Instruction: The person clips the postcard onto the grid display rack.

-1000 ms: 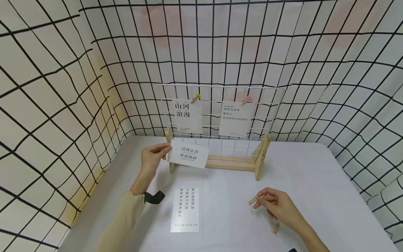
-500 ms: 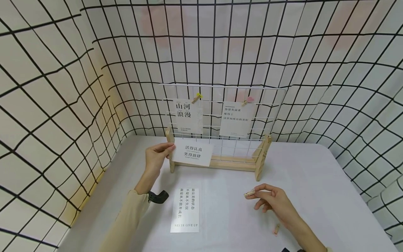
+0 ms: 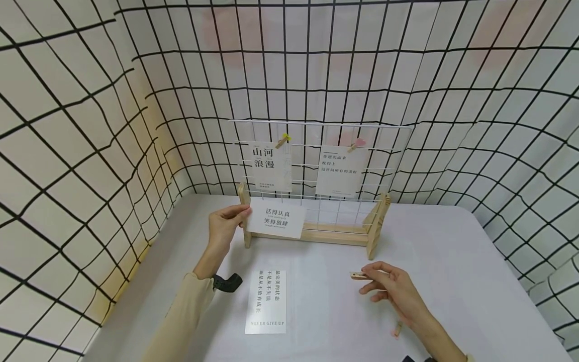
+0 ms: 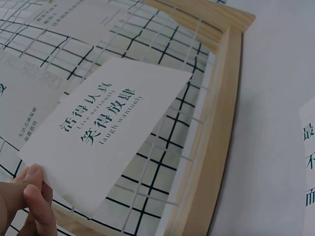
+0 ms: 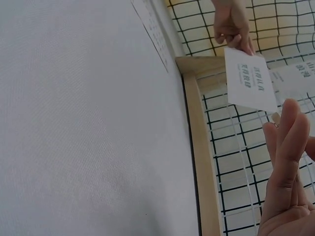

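Observation:
My left hand [image 3: 224, 224] pinches the left edge of a white card [image 3: 277, 220] with printed characters, held against the lower left of a white wire grid stand [image 3: 339, 213]. In the left wrist view the card [image 4: 108, 123] tilts in front of the grid wires. Over the table at the right, my right hand [image 3: 393, 287] pinches a small wooden clothespin [image 3: 359, 275] between thumb and fingers. Most of that clothespin is hidden behind the fingers in the right wrist view. Two cards hang higher on the grid, the left one [image 3: 271, 173] and the right one [image 3: 338, 176], each under a clothespin.
Another printed card [image 3: 265, 301] lies flat on the white table [image 3: 325, 311]. A loose clothespin [image 3: 397, 329] with a pink end lies near my right wrist. The stand has a wooden base [image 3: 334, 236]. Black-gridded cloth [image 3: 344, 70] encloses the table at the back and sides.
My left hand has moved slightly right with the card, which now sits more level at the stand. My right hand has shifted a little forward and left, the clothespin turning leftward in its fingers.

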Demonstrator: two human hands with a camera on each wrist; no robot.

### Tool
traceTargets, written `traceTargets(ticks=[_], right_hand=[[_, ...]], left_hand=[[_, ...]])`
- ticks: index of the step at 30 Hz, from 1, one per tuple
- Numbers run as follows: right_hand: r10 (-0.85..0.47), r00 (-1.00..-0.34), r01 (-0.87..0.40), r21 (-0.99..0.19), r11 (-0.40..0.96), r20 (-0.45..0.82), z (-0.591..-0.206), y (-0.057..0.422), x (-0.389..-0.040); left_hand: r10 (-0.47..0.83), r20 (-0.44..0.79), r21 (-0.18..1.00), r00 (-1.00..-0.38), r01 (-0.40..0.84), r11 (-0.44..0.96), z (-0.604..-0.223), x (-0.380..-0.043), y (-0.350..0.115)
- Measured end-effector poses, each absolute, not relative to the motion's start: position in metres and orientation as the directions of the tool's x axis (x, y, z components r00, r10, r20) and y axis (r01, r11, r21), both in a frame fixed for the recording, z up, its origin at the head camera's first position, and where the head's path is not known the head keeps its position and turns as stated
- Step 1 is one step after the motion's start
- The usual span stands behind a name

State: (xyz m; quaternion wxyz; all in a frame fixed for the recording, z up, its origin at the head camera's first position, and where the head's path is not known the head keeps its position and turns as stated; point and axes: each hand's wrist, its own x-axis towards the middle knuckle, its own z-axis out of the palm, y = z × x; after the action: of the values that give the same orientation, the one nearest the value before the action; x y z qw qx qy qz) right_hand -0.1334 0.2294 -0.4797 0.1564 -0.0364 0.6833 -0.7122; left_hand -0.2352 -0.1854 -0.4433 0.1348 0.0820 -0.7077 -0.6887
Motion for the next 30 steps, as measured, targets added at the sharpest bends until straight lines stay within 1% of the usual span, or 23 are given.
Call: traceTargets(ticks=[6, 13, 17, 20, 25, 30], right_hand=[[-0.286, -0.949, 0.134, -0.991, 0.012, -0.132, -0.481, 0.230, -0.140], [-0.328, -0.941, 0.119, -0.990, -0.078, -0.087, -0.476, 0.227, -0.148], [-0.351, -0.933, 0.120, -0.989, -0.089, -0.082, -0.475, 0.227, -0.150], [-0.375, -0.923, 0.114, -0.991, -0.067, -0.081, -0.475, 0.227, -0.151], [-0.395, -0.911, 0.126, -0.992, 0.004, -0.118, -0.473, 0.223, -0.153], [-0.345, -0.923, 0.142, -0.985, 0.101, -0.168, -0.470, 0.217, -0.158]], left_hand=[[-0.328, 0.076, 0.997, -0.941, 0.065, 0.045, -0.443, -0.237, -0.183], [-0.360, 0.107, 0.993, -0.927, 0.082, 0.085, -0.443, -0.240, -0.179], [-0.370, 0.111, 0.992, -0.922, 0.079, 0.100, -0.442, -0.241, -0.177], [-0.377, 0.114, 0.991, -0.919, 0.080, 0.105, -0.443, -0.243, -0.175], [-0.387, 0.136, 0.990, -0.912, 0.109, 0.089, -0.444, -0.245, -0.174], [-0.403, 0.165, 0.986, -0.900, 0.146, 0.079, -0.446, -0.247, -0.172]])
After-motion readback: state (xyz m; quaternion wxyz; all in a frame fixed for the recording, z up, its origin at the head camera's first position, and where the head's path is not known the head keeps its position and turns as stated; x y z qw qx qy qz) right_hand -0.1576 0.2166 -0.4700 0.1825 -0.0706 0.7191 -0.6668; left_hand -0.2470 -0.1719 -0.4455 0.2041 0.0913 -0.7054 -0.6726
